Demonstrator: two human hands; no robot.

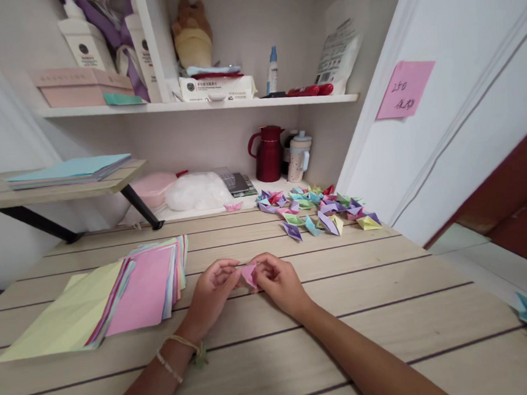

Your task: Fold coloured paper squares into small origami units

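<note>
Pinched betw. fingertips of left hand & right hand, both closed on pink paper piece just above tabletop, lying right of left hand, left of right hand, equally near both, long axis unclear.

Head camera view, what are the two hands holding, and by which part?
Both hold one small pink folded paper piece: the left hand pinches its left edge and the right hand pinches its right edge, over the light wooden table.
</note>
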